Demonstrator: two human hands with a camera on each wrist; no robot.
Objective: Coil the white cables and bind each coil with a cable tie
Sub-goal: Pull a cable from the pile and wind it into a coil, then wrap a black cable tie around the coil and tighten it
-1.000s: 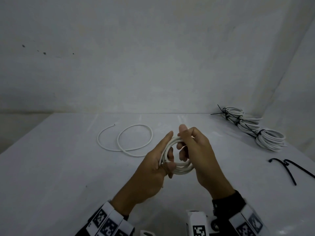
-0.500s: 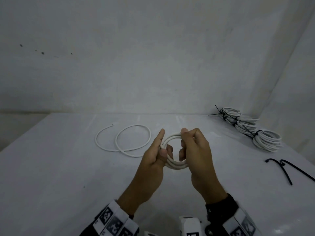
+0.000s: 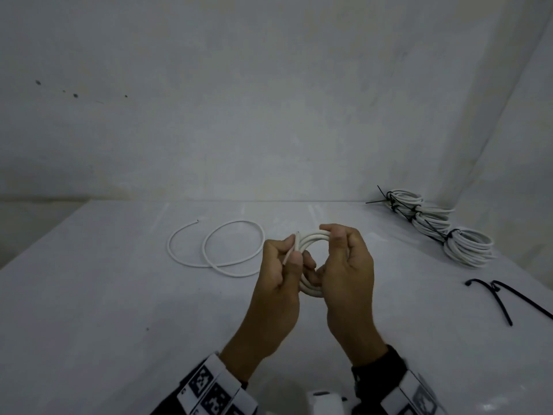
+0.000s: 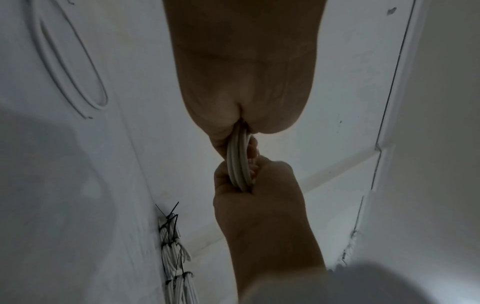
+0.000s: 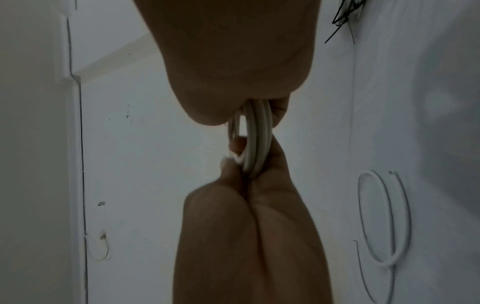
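A white table (image 3: 89, 295) stands against pale walls (image 3: 269, 100), and on it lie a loose white cable (image 3: 215, 247) at the far left, a row of tied coils (image 3: 443, 229) at the far right, and black cable ties (image 3: 505, 298) near the right edge. Above the middle of the table, the left hand (image 3: 278, 283) and the right hand (image 3: 347, 274) hold a small white coil (image 3: 311, 239) of a few turns between them. Both hands have their fingers curled tight around its sides, and one cut end sticks up by the left thumb.
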